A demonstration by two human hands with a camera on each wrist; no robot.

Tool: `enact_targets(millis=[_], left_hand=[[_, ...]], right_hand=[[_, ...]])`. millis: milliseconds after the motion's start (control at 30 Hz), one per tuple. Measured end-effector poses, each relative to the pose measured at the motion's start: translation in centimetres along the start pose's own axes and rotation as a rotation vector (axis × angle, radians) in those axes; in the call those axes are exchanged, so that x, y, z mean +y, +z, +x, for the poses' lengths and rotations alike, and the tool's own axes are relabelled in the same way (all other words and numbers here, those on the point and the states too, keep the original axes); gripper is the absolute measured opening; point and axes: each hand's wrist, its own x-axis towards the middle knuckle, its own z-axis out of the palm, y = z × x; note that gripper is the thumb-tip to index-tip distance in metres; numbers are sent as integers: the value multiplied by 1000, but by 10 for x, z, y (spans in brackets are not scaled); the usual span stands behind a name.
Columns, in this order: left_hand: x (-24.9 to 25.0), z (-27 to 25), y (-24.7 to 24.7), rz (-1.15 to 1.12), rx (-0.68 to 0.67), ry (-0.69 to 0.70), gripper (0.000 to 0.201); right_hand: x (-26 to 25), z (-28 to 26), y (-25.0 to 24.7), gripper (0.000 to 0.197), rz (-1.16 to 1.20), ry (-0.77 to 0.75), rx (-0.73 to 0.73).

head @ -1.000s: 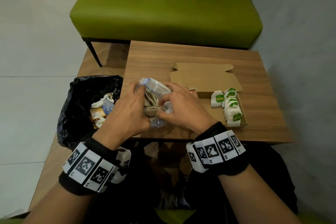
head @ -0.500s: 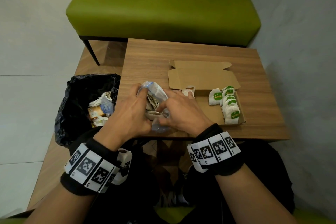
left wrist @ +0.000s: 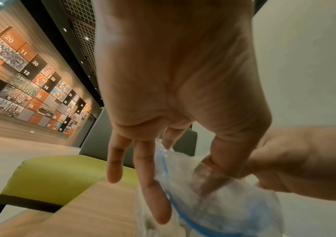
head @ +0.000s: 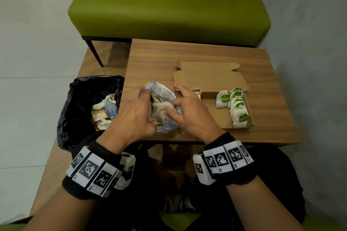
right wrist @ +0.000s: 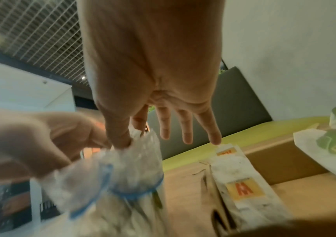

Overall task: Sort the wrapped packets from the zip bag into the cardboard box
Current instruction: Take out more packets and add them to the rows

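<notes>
A clear zip bag point(head: 162, 108) with a blue zip strip lies on the table's near edge, holding pale wrapped packets. My left hand point(head: 148, 108) pinches its left rim, thumb pressed into the plastic point(left wrist: 223, 208). My right hand point(head: 176, 108) pinches the right rim between thumb and forefinger point(right wrist: 131, 136), with its other fingers spread. To the right lies the open cardboard box point(head: 212, 116), lid folded back. A row of white packets with green labels point(head: 238, 110) stands along its right side. Orange-marked packets point(head: 197, 92) lean at its far left corner point(right wrist: 242, 189).
A black bin bag point(head: 78, 103) with crumpled wrappers stands left of the wooden table point(head: 187, 52). A green bench point(head: 169, 5) runs behind the table. A grey wall closes off the right side.
Both hands stay at the bag's mouth. My right hand has shifted from lying over the bag to pinching its rim, with the other fingers lifted and spread.
</notes>
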Motion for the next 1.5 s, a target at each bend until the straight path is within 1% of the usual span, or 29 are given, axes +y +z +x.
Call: enact_targets(millis=[33, 100, 133, 200, 267, 367, 400, 467, 533, 567, 633, 700, 800, 900, 967, 1000, 1067, 1100, 1133, 1167, 1267, 1333, 1400, 1433, 1500], left_hand=[[-1, 1, 1, -19, 7, -11, 83], [-1, 5, 1, -53, 47, -39, 81], [-3, 8, 3, -70, 77, -57, 80], [-8, 17, 8, -100, 133, -101, 79], [-17, 27, 16, -138, 137, -141, 77], [-26, 35, 27, -181, 105, -163, 65], [-27, 35, 29, -166, 123, -174, 60], [-26, 31, 31, -114, 232, -178, 49], [-21, 25, 29, -68, 331, -132, 43], [-19, 23, 30, -43, 337, -93, 44], [-16, 18, 32, 2, 294, -11, 47], [-14, 14, 33, 20, 287, 52, 46], [-11, 10, 31, 15, 383, 188, 38], [0, 3, 30, 26, 507, 323, 31], [10, -4, 32, -1, 539, 429, 30], [17, -8, 33, -46, 513, 474, 34], [34, -12, 36, -164, 382, 511, 55], [41, -13, 37, -203, 306, 504, 65], [48, -12, 38, -222, 244, 487, 71], [53, -11, 39, -236, 203, 467, 71], [60, -8, 40, -351, 174, 402, 49], [60, -8, 43, -510, 155, 344, 35], [61, -8, 46, -703, 91, 265, 23], [61, -9, 47, -807, 57, 213, 19], [61, -9, 47, -1000, 10, 103, 22]], right_hand=[[-1, 0, -5, 14, 70, 5, 40], [-2, -1, -15, 20, 180, 17, 137], [0, -1, -19, 20, 217, 32, 187], [5, -2, -26, 24, 252, 68, 258], [12, -4, -27, 31, 289, 97, 318], [21, -10, -25, 33, 347, 138, 413], [25, -12, -23, 33, 363, 160, 429], [31, -17, -17, 34, 394, 198, 441], [35, -23, -13, 40, 421, 220, 458], [37, -27, -12, 42, 437, 231, 474], [37, -34, -13, 40, 500, 236, 516], [36, -41, -17, 37, 601, 194, 559], [35, -48, -21, 35, 704, 160, 586], [37, -50, -18, 32, 700, 231, 600], [38, -51, -15, 33, 691, 261, 603], [37, -51, -13, 35, 684, 266, 603], [35, -53, -8, 38, 675, 268, 592], [33, -53, -5, 36, 683, 271, 577], [30, -54, -2, 32, 696, 275, 559], [26, -55, 0, 27, 710, 281, 540], [25, -57, 4, 26, 759, 298, 536], [25, -60, 1, 29, 811, 310, 490], [23, -65, -3, 35, 935, 320, 417], [22, -68, -6, 37, 998, 347, 413], [25, -73, -10, 33, 1022, 401, 491]])
